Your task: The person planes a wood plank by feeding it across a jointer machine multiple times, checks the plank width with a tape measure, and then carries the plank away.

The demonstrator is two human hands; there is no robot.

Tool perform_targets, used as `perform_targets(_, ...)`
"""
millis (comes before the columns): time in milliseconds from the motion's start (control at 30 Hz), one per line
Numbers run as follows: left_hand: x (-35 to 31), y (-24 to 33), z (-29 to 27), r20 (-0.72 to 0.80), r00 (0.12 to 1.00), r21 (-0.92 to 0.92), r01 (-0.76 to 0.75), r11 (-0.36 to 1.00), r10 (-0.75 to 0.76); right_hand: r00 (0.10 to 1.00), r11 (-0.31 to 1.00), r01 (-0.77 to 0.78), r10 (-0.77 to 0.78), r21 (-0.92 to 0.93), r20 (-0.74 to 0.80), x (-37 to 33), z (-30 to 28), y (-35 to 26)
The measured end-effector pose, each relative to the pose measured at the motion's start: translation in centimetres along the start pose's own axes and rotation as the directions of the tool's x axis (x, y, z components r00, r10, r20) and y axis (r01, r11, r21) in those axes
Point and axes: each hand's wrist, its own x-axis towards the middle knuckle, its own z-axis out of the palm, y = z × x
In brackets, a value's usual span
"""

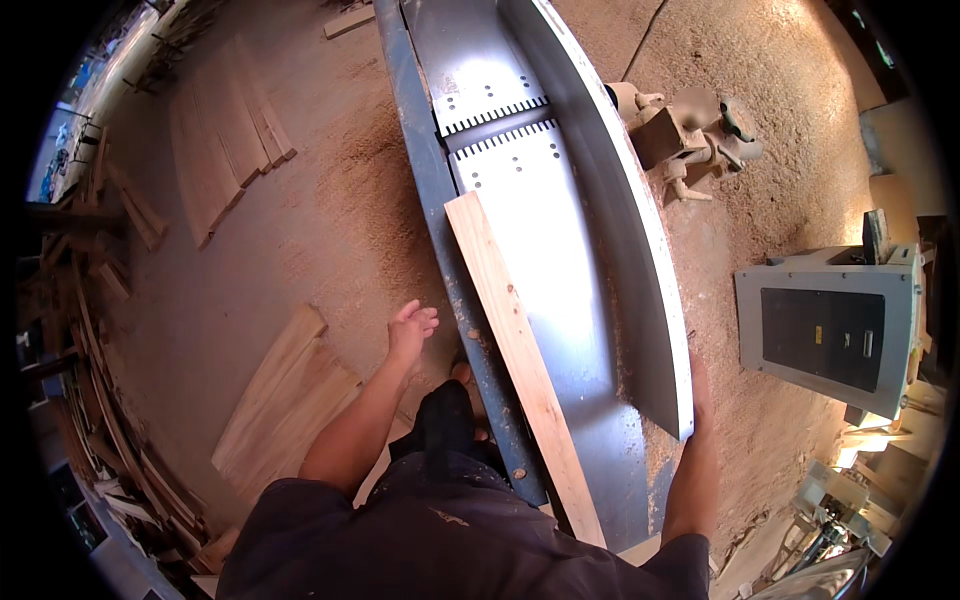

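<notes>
One board [515, 340] lies along the left side of the bed [565, 280], apart from the fence [617, 220]. Left hand [411, 328]: empty, fingers loosely spread. Right hand [699, 385]: at fence's near end, fingers hidden, grip undeterminable. Advisable: board against fence, fingers clear of slot [498, 126]. Cabinet [840, 355] label [818, 334]: illegible.

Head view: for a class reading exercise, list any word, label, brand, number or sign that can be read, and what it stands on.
None can be read.
Yellow label on the grey cabinet's dark panel: too small.
Pale mark beside it: too small.
Light mark on the dark shirt: too blurred.
Plank: no text visible.
</notes>
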Motion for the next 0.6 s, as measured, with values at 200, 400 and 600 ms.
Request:
perform_targets(200,4.6,-14.7,2.3,0.252,0.843,-0.245,0.531,0.811,-0.476,0.967,0.912,0.115,-0.012,0.393,-0.254,-7.9,-7.3,6.9)
perform_targets(400,2.9,-18.1,4.4,0.229,0.825,-0.47,0.558,0.684,-0.516,0.96,0.608,0.137,0.112,0.782,-0.255,-24.4,-2.7,8.0)
perform_targets(600,3.8,-25.3,5.0,0.242,0.827,-0.473,0.557,0.683,-0.507,0.945,0.502,0.093,0.226,0.86,-0.234,-28.1,2.7,8.8)
